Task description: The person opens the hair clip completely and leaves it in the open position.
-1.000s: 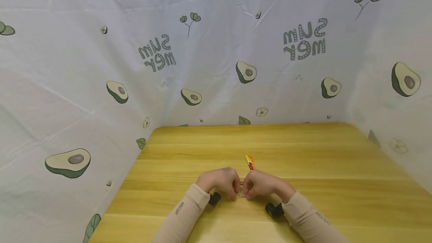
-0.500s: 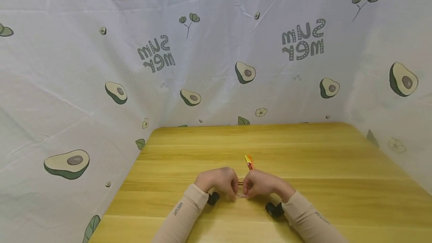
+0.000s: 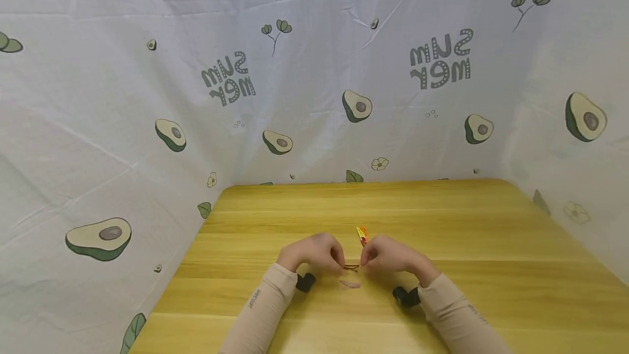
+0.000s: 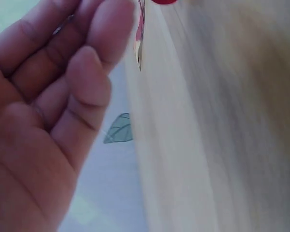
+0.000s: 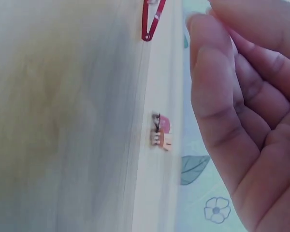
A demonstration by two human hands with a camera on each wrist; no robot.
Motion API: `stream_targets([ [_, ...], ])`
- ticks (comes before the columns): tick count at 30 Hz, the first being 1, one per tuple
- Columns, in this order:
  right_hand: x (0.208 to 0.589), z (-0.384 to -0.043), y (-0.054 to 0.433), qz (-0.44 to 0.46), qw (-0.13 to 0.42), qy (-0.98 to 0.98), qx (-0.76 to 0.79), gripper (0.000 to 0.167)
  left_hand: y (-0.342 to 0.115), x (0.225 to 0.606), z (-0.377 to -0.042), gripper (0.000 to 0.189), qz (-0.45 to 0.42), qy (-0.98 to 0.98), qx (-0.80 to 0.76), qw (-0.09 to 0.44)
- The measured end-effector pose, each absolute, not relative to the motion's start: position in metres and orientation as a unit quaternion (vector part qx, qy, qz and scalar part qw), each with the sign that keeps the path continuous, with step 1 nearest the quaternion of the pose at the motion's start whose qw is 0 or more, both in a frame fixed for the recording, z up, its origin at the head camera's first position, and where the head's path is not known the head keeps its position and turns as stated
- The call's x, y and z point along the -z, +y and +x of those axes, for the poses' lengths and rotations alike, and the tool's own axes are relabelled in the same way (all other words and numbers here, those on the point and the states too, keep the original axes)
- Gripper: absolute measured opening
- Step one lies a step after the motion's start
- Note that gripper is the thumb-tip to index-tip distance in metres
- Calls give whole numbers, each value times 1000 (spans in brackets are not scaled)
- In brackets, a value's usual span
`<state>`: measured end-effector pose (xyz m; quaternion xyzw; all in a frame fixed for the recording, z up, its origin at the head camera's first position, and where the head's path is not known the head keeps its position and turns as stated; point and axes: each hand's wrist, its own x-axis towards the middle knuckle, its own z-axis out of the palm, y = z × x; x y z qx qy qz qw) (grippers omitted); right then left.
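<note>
A thin dark-red hair clip lies between the hands in the head view; the right wrist view shows a red snap hair clip. Close to the table, my left hand has its fingertips right at the dark-red clip's left end. A slim gold-and-pink pointed piece shows beside the left fingers in the left wrist view. My right hand is bent just off the clip's right end, with nothing visible between its fingers. Nearer the body, a pale pink strip shows below the hands.
Farther back stands out a small cluster of yellow, orange and red pieces. Dark wrist cameras sit under both wrists. The yellow wooden table meets a white avocado-print cloth at the back and sides.
Both hands have left the pale pink strip, which they were pinching, and moved a little away from the body. They are also wider apart, and the dark-red clip shows more fully between them.
</note>
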<state>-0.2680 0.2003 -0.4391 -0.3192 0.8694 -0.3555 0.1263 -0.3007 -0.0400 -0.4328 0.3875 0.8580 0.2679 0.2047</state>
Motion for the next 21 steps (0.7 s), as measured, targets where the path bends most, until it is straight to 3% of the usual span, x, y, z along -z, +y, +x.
stream_targets([
  [9,443,-276,209,-223,122,880,402,6,-37,440,-325,8,339,843,-355,221],
  [21,451,-286,213,-137,108,877,448,6,-14,434,-358,16,349,839,-357,216],
])
